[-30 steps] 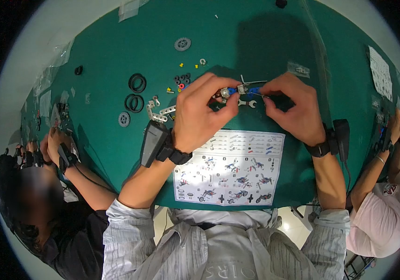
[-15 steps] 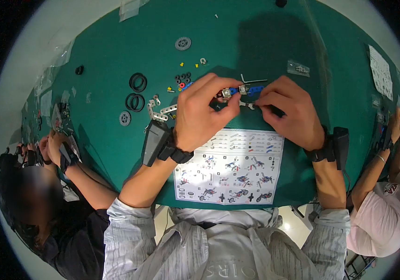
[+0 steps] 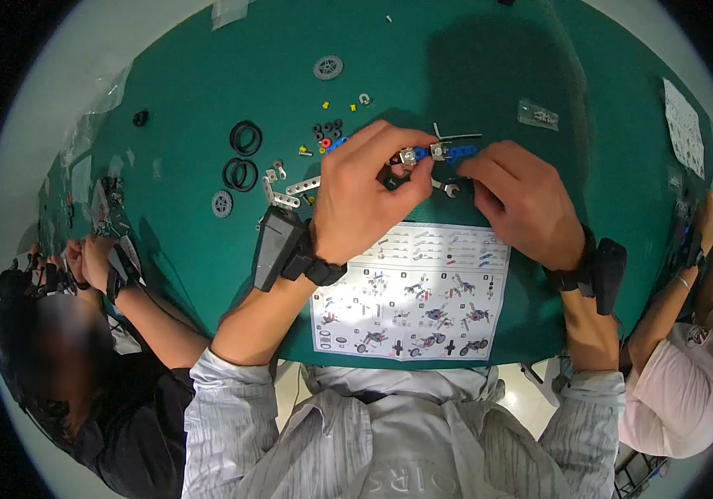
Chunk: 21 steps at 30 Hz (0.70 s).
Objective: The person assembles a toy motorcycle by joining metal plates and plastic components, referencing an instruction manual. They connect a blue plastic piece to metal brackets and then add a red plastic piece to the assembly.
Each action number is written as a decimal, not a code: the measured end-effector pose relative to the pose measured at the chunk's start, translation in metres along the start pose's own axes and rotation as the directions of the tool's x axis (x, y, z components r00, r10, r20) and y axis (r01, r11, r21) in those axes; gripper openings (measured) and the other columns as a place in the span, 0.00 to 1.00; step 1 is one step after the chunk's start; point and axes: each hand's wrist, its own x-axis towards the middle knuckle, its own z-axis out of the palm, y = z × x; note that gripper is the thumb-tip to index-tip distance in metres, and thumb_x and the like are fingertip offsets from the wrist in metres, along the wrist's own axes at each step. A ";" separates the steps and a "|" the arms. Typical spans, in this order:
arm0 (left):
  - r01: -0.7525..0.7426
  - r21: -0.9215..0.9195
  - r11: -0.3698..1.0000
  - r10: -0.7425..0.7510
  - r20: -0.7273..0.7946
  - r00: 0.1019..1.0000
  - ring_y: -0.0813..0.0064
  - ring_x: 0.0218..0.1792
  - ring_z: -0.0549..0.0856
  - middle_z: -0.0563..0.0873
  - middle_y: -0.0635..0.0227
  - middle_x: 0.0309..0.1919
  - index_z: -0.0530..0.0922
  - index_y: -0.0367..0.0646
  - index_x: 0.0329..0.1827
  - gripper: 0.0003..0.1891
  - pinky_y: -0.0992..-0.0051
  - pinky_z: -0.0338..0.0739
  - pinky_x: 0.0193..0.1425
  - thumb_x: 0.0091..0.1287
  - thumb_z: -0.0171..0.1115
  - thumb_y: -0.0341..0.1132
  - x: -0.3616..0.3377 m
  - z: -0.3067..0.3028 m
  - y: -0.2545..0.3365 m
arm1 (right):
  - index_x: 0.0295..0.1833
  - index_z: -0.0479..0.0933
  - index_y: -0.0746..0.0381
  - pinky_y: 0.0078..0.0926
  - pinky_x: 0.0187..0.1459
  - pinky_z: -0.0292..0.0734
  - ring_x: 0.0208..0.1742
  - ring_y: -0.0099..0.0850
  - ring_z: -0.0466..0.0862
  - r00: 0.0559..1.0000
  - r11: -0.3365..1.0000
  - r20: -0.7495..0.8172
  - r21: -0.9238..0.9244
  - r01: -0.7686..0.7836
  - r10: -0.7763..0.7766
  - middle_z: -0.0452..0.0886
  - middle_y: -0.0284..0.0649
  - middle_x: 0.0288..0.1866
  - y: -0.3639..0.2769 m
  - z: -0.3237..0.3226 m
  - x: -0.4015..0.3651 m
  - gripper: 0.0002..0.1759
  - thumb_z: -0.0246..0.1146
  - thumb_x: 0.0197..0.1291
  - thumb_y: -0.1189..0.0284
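My left hand (image 3: 365, 183) is closed around a small partly built model (image 3: 423, 154) of metal brackets and blue plastic strips, pinched between thumb and fingers. My right hand (image 3: 518, 187) has its fingertips pinched together at the model's blue strip (image 3: 460, 152). Just below, the open end of a small wrench (image 3: 451, 190) shows beside my left thumb; the rest of it is hidden. A hex key (image 3: 463, 135) appears just beyond the model. Under both hands lies a printed instruction sheet (image 3: 410, 291) with step drawings.
Black rubber tyres (image 3: 240, 175), grey wheels (image 3: 328, 68), metal strips (image 3: 302, 186) and small yellow pieces (image 3: 325, 106) lie on the green table (image 3: 190, 91). A clear bag of screws (image 3: 537, 116) is at the right. People work at both sides, one person's hand (image 3: 94, 262) at left.
My right fingertips have moved up from beside the wrench to the model's blue strip. The model stays in my left hand, and the view has shifted slightly.
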 end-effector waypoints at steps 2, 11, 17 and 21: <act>0.002 -0.014 1.000 -0.002 -0.003 1.000 0.75 0.27 0.85 0.85 0.65 0.32 0.87 0.39 0.46 0.11 0.76 0.78 0.30 0.59 0.72 0.22 -0.001 0.001 0.000 | 0.49 0.80 0.61 0.38 0.45 0.82 0.46 0.42 0.82 1.000 1.000 -0.005 -0.024 0.007 -0.007 0.80 0.40 0.43 0.002 -0.001 0.002 0.19 0.70 0.49 0.82; 0.006 0.012 1.000 -0.006 0.006 1.000 0.76 0.26 0.85 0.86 0.65 0.33 0.87 0.38 0.45 0.11 0.77 0.78 0.30 0.60 0.73 0.23 -0.002 0.000 -0.001 | 0.50 0.83 0.63 0.37 0.45 0.82 0.46 0.40 0.82 1.000 0.997 -0.003 -0.081 -0.017 0.017 0.79 0.40 0.43 0.005 0.001 -0.001 0.18 0.71 0.50 0.82; 0.017 0.004 1.000 -0.017 0.003 1.000 0.76 0.26 0.86 0.86 0.64 0.33 0.87 0.38 0.45 0.10 0.77 0.78 0.30 0.60 0.73 0.23 -0.002 0.000 0.000 | 0.47 0.85 0.64 0.36 0.43 0.83 0.42 0.42 0.84 0.999 0.996 -0.005 -0.068 -0.054 0.054 0.81 0.42 0.43 0.004 -0.002 0.000 0.17 0.72 0.48 0.86; 0.002 0.004 1.000 -0.002 -0.003 1.000 0.76 0.26 0.86 0.86 0.65 0.33 0.87 0.38 0.45 0.11 0.77 0.78 0.30 0.60 0.73 0.23 -0.003 0.001 -0.002 | 0.46 0.85 0.64 0.36 0.41 0.82 0.42 0.40 0.84 0.999 0.994 -0.009 -0.101 -0.046 0.045 0.81 0.41 0.43 0.002 -0.003 0.001 0.17 0.73 0.47 0.86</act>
